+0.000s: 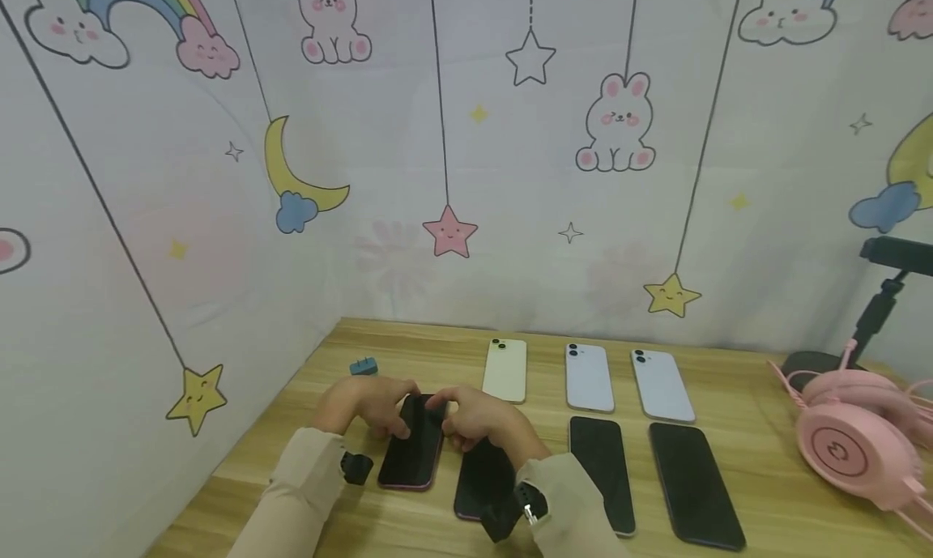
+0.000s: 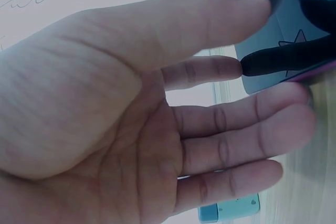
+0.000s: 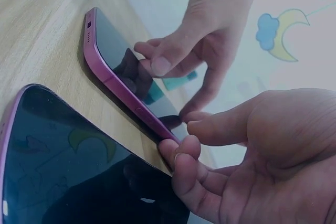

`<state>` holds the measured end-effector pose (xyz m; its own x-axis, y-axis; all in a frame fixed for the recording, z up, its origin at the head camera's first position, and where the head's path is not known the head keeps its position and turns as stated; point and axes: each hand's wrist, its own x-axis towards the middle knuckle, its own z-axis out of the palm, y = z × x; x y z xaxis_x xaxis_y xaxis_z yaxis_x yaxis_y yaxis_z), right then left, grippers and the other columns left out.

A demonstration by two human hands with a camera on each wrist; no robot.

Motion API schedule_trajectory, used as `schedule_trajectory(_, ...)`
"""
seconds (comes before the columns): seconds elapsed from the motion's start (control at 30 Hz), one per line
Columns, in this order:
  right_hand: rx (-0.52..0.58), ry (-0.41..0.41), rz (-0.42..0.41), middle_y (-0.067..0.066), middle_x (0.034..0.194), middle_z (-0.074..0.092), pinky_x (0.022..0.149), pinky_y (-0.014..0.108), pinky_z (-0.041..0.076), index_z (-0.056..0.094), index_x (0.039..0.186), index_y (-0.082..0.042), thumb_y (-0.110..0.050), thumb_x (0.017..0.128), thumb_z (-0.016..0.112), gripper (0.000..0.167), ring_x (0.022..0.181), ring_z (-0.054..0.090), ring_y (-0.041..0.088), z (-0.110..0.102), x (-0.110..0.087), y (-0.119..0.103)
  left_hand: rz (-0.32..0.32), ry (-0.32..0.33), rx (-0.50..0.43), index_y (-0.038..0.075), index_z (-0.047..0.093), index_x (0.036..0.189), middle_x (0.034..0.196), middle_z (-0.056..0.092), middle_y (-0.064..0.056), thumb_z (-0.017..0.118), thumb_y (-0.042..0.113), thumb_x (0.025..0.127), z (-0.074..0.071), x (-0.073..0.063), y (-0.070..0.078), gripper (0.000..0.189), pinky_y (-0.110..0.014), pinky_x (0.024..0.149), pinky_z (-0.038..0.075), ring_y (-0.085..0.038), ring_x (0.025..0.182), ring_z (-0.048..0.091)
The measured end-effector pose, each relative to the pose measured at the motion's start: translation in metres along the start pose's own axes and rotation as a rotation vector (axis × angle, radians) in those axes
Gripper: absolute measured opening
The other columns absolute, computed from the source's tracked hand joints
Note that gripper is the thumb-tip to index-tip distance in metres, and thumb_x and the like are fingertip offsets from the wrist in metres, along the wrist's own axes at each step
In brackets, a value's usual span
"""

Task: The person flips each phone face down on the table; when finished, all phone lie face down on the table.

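A dark-screened phone with a pink-purple frame lies screen up on the wooden table. My left hand is at its left side, index fingertip touching the glass near the top and thumb over the screen. In the left wrist view, the other fingers extend fairly straight beside the phone's edge. From the other side my right hand reaches to the phone's upper right corner, index finger outstretched, remaining fingers bent at the side edge. A second purple-framed phone lies under the right hand, partly covered by it.
Two more dark-screened phones lie to the right. Behind them are a cream phone and two pale phones, backs up. A small blue plug is at back left, pink headphones and a black stand at right.
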<state>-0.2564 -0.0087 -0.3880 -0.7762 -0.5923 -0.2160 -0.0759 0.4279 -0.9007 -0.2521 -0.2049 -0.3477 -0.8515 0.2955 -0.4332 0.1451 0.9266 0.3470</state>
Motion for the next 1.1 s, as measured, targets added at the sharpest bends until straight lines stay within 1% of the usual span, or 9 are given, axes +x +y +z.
schedule_trajectory(0.13,0.020,-0.013,0.000,0.006,0.062,0.048,0.047,0.023,0.042,0.059,0.130,-0.003,0.014,0.088,0.052,0.045,0.052,0.046,0.013,-0.0012,0.0014,0.0004,-0.005,0.002,0.004,0.009,0.048,0.140,0.080,0.067,-0.004,0.078,0.018,0.087,-0.0001,-0.0002,-0.0014,0.061,-0.043,0.088,0.049,-0.019,0.074,0.068)
schedule_trajectory(0.37,0.042,-0.020,-0.004,0.007,0.067,0.050,0.047,0.023,0.041,0.058,0.132,-0.003,0.014,0.088,0.052,0.048,0.052,0.045,0.013,-0.0024,0.0025,0.0009,-0.002,0.002,-0.006,0.009,0.048,0.140,0.080,0.067,-0.004,0.078,0.019,0.088,-0.0004,-0.0002,-0.0015,0.062,-0.041,0.083,0.050,-0.020,0.073,0.068)
schedule_trajectory(0.57,0.051,0.015,0.000,0.007,0.073,0.055,0.049,0.024,0.043,0.059,0.132,-0.006,0.014,0.088,0.054,0.049,0.053,0.047,0.013,-0.0027,0.0027,0.0013,0.002,0.002,-0.017,0.009,0.046,0.142,0.079,0.067,-0.004,0.078,0.020,0.088,-0.0003,-0.0012,-0.0008,0.064,-0.040,0.080,0.050,-0.020,0.072,0.068)
schedule_trajectory(0.7,0.068,0.035,-0.001,0.005,0.069,0.053,0.049,0.024,0.041,0.059,0.134,-0.007,0.013,0.087,0.054,0.051,0.052,0.046,0.013,-0.0034,0.0009,-0.0009,0.017,0.016,-0.024,0.009,0.047,0.141,0.077,0.068,-0.005,0.078,0.023,0.088,-0.0002,-0.0010,-0.0011,0.062,-0.039,0.080,0.050,-0.020,0.070,0.068)
schedule_trajectory(0.8,0.114,0.034,-0.017,0.004,0.065,0.050,0.050,0.025,0.039,0.057,0.136,-0.006,0.013,0.086,0.053,0.053,0.052,0.044,0.013,-0.0047,0.0001,-0.0030,0.040,0.039,-0.036,0.008,0.048,0.139,0.074,0.068,-0.005,0.076,0.024,0.090,-0.0003,0.0003,-0.0017,0.059,-0.038,0.081,0.049,-0.019,0.068,0.067)
schedule_trajectory(0.9,0.159,0.034,-0.050,0.004,0.065,0.050,0.051,0.025,0.039,0.055,0.137,-0.004,0.014,0.087,0.051,0.053,0.055,0.046,0.013,-0.0063,0.0005,-0.0050,0.067,0.055,-0.052,0.006,0.048,0.139,0.072,0.069,-0.005,0.073,0.026,0.093,-0.0009,0.0016,-0.0019,0.056,-0.037,0.084,0.049,-0.018,0.068,0.067)
schedule_trajectory(0.97,0.175,0.035,-0.067,0.005,0.066,0.052,0.052,0.025,0.041,0.055,0.137,-0.003,0.014,0.087,0.050,0.053,0.057,0.049,0.013,-0.0068,0.0008,-0.0056,0.081,0.059,-0.064,0.004,0.048,0.139,0.070,0.069,-0.005,0.071,0.027,0.094,-0.0012,0.0020,-0.0017,0.056,-0.038,0.087,0.049,-0.017,0.069,0.067)
schedule_trajectory(1.1,0.188,0.034,-0.082,0.006,0.068,0.054,0.052,0.025,0.042,0.054,0.138,-0.003,0.015,0.087,0.048,0.055,0.059,0.052,0.014,-0.0071,0.0017,-0.0066,0.088,0.061,-0.087,0.003,0.047,0.141,0.068,0.069,-0.005,0.069,0.029,0.096,-0.0012,0.0015,-0.0018,0.056,-0.044,0.095,0.047,-0.016,0.070,0.068)
